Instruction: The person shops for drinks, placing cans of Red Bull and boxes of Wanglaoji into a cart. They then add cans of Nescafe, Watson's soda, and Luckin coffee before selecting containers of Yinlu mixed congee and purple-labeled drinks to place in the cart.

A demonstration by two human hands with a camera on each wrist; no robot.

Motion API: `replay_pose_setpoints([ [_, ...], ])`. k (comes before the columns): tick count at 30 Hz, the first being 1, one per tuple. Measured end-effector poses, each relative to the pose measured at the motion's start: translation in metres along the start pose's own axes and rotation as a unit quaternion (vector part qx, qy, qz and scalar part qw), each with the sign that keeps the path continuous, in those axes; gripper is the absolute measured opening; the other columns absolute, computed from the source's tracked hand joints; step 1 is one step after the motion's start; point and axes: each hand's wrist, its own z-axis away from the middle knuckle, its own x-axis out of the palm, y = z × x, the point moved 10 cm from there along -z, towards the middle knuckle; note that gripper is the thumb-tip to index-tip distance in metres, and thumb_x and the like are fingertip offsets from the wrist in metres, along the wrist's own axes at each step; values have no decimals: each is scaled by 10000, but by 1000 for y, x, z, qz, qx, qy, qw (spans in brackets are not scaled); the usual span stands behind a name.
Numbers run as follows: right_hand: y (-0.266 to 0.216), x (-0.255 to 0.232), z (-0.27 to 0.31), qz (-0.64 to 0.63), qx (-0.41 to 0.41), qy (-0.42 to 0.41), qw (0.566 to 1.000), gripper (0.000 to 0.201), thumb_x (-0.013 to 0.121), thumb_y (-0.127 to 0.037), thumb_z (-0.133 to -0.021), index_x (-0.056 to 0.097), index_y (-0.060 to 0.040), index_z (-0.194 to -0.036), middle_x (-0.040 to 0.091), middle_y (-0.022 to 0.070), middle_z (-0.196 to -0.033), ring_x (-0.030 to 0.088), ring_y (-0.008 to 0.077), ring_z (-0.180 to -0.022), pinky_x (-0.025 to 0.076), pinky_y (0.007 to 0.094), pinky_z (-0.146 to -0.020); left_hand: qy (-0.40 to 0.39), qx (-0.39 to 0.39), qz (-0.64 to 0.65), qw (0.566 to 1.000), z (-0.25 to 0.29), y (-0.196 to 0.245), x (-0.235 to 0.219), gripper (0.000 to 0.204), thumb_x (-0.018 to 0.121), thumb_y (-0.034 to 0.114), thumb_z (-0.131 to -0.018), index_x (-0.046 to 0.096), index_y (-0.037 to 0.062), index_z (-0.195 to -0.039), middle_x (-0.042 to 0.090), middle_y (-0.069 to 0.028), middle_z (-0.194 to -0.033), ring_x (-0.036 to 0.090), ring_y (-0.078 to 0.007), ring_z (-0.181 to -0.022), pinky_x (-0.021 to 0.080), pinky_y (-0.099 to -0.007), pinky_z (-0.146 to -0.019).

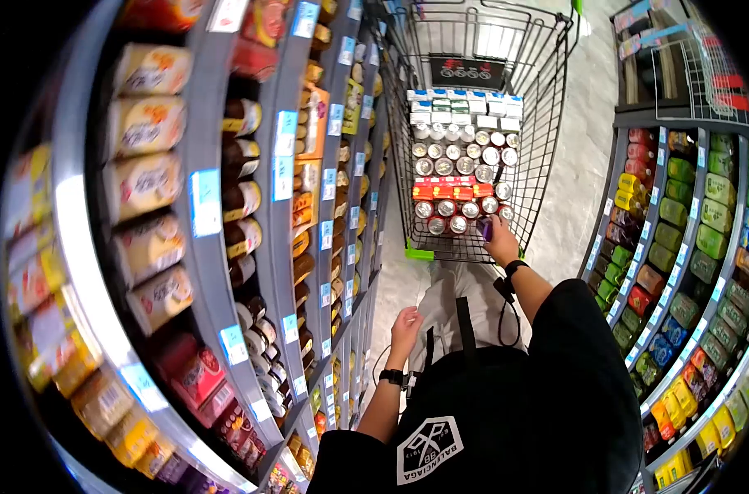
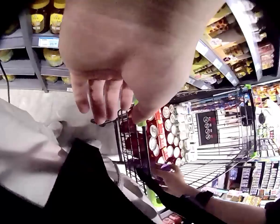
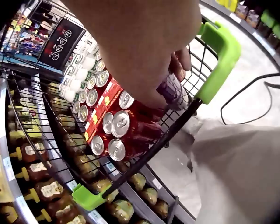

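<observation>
In the head view my right hand (image 1: 501,240) grips a purple can (image 1: 486,230) at the near right corner of the goods in the cart. The right wrist view shows the purple can (image 3: 173,92) in the fingers, beside dark red cans (image 3: 136,133). Rows of silver-topped cans (image 1: 444,167), red packs (image 1: 452,191) and white packs (image 1: 465,105) fill the near part of the cart basket. My left hand (image 1: 406,329) hangs beside the body, left of the trousers, holding nothing; its fingers (image 2: 99,98) are relaxed in the left wrist view.
The wire cart (image 1: 547,123) has green corner pieces (image 3: 219,60) and a black sign (image 1: 466,72) inside its far part. Shelves of jars and packets (image 1: 148,132) rise close on the left; another shelf with green packs (image 1: 671,214) stands at the right. A black cable (image 3: 240,93) loops by the trousers.
</observation>
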Motion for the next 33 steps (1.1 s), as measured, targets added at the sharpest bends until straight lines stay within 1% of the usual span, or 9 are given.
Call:
replay_pose_setpoints([
  [9,21,26,8,-12,-5,67,998,838,788,-70,-738,412,-144,-1483,451,266,-1425,615,499,-1137,543,526,-933,36,93,-48,994,36,-32,-70,390,739,173,-938,609,31,-1278,712,-125,-1110,674,-190,-1073,541,-322,-914],
  [10,22,28,2,-14,3,76,997,847,784,-85,-736,411,-152,-1493,413,276,-1463,604,503,-1161,533,526,-960,78,164,-54,982,40,-40,-82,389,752,202,-925,628,45,-1259,722,-119,-1072,692,-189,-1016,555,-334,-864],
  [11,24,33,-5,3,-8,112,994,995,864,-69,-684,368,-193,-1536,478,267,-1378,556,478,-1256,497,524,-1038,87,141,-79,983,53,-28,-93,385,746,202,-927,627,39,-1254,723,-123,-1076,701,-199,-991,560,-341,-844],
  [15,27,32,-16,-40,95,103,989,715,824,-268,-723,510,-134,-1351,540,263,-1300,622,470,-1124,526,519,-963,124,95,-145,977,106,-43,-129,394,754,188,-922,613,40,-1259,715,-139,-1132,713,-217,-964,576,-347,-833],
  [18,-23,-23,11,-86,104,189,973,743,813,-292,-740,498,-137,-1395,544,241,-1251,638,475,-1063,536,550,-909,134,71,-161,975,120,-87,-150,373,737,199,-926,632,21,-1237,729,-148,-1079,728,-252,-927,575,-358,-789],
  [22,-82,-76,-14,-133,-61,311,939,678,807,-213,-745,540,-35,-1343,575,221,-1157,604,423,-1092,503,473,-956,157,8,-107,982,130,-141,-162,372,746,196,-917,646,17,-1228,745,-140,-1011,721,-205,-916,572,-322,-786],
  [26,-152,-114,-106,-226,-146,332,904,632,827,-161,-730,542,35,-1259,610,222,-1158,615,363,-1053,498,432,-949,150,-114,30,982,130,-204,-149,391,728,191,-917,635,27,-1259,732,-111,-1012,718,-202,-889,550,-312,-732],
  [32,-212,-104,-250,-327,-35,328,886,640,897,-168,-703,569,14,-1221,672,184,-1114,658,315,-1029,504,411,-955,212,-162,137,954,134,-235,-93,289,655,176,-952,663,37,-1205,744,-113,-960,714,-184,-829,537,-322,-703],
  [33,-218,-96,-267,-362,-11,319,876,637,899,-152,-696,572,10,-1218,682,187,-1117,670,318,-1023,509,411,-947,164,-128,213,955,156,-179,-77,303,688,261,-940,678,92,-1191,720,-106,-1126,672,-189,-979,541,-363,-752],
])
